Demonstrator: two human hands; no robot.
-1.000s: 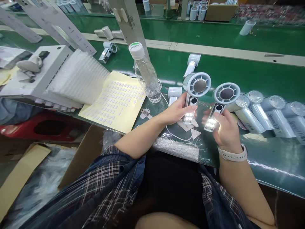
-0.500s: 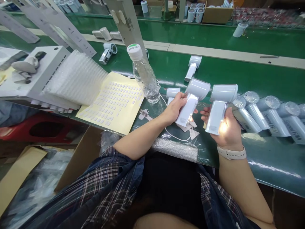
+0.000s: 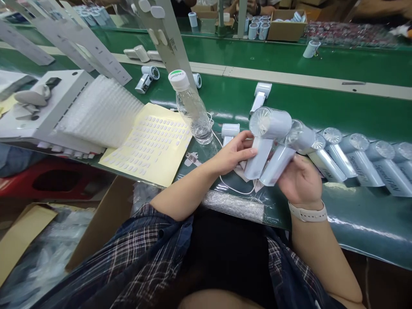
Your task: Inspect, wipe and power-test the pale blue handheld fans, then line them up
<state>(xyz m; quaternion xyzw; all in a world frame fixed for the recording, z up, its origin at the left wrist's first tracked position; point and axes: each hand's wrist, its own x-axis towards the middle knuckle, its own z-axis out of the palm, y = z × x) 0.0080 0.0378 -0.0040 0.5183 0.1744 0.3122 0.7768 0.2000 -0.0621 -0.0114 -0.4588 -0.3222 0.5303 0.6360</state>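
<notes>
Your green bench [image 3: 347,109] holds a row of fans [image 3: 368,165] already laid side by side at your right. A yellow sheet [image 3: 167,169] lies at left. Your left hand [image 3: 232,154] is closed round one fan [image 3: 262,150]; your right hand [image 3: 301,180] has a second fan [image 3: 278,164], fingers mostly hidden. Neither is in the row. A loose fan [image 3: 260,98] lies beyond. Many stickers [image 3: 158,133] are left.
</notes>
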